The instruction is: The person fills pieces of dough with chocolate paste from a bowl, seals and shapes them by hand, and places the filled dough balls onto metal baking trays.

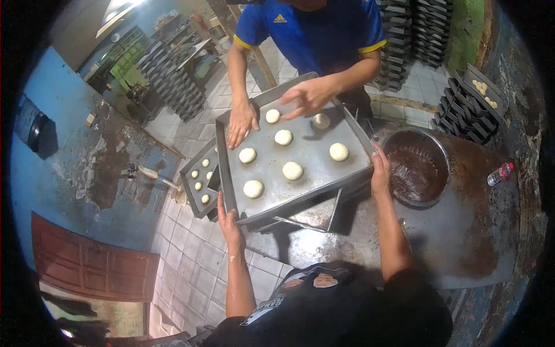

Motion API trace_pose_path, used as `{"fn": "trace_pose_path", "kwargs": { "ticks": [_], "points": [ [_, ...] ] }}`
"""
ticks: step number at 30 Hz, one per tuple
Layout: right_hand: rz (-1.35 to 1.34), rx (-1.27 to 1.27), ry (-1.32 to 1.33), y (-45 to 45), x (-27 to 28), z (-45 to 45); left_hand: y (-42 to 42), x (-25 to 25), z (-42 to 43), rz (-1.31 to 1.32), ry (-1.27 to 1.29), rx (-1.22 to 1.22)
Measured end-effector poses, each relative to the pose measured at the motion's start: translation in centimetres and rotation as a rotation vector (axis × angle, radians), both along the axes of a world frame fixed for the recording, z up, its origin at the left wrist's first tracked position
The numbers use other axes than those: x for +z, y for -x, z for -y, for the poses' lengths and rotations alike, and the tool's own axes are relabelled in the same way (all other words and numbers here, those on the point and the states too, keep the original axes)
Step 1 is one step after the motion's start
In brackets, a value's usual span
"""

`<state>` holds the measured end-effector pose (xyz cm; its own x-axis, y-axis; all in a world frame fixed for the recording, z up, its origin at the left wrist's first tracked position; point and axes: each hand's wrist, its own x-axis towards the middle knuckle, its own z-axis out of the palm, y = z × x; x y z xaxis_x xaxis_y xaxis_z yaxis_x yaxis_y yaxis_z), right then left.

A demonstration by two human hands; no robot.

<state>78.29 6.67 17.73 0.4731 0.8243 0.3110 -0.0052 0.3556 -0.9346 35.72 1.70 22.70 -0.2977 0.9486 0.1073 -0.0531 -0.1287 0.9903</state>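
Note:
A metal tray (266, 172) with several round pale dough balls (292, 170) is held up between my hands. My left hand (230, 224) grips its near left corner, fingers along the outer side. At the right edge, my right hand (380, 172) is closed round the rim. Across from me, a person in a blue shirt (312, 40) has one hand (243, 122) at the tray's left rim and the other (309, 95), slightly blurred, over its far part near two dough balls. Other metal trays or frames (338, 202) show below the tray.
A large bowl (416, 168) with dark residue and a red-capped bottle (500, 173) stand on the worn table (474, 220) at right. Another tray with dough balls (199, 182) is at left. Stacked trays (471, 110) stand at right, more behind the person.

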Motion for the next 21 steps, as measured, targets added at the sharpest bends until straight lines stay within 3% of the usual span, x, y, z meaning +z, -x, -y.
{"fn": "trace_pose_path", "kwargs": {
  "ticks": [8, 10, 12, 14, 21],
  "points": [
    [-0.037, 0.038, 0.003, 0.0, -0.2, -0.1, -0.3, 0.1, 0.3, -0.012, -0.067, 0.051],
    [-0.022, 0.002, 0.075, 0.0, 0.2, 0.1, 0.0, 0.6, 0.2, -0.123, 0.131, 0.169],
    [0.008, 0.016, 0.130, 0.0, 0.4, 0.7, 0.2, 0.6, 0.7, -0.055, 0.165, 0.225],
    [0.034, -0.006, 0.251, 0.1, 1.0, 0.5, 1.9, 0.8, 0.7, 0.192, 0.481, -0.144],
    [0.005, -0.022, 0.266, 2.0, 4.8, 2.5, 3.8, 2.0, 1.5, 0.358, 0.479, -0.282]
  ]
}}
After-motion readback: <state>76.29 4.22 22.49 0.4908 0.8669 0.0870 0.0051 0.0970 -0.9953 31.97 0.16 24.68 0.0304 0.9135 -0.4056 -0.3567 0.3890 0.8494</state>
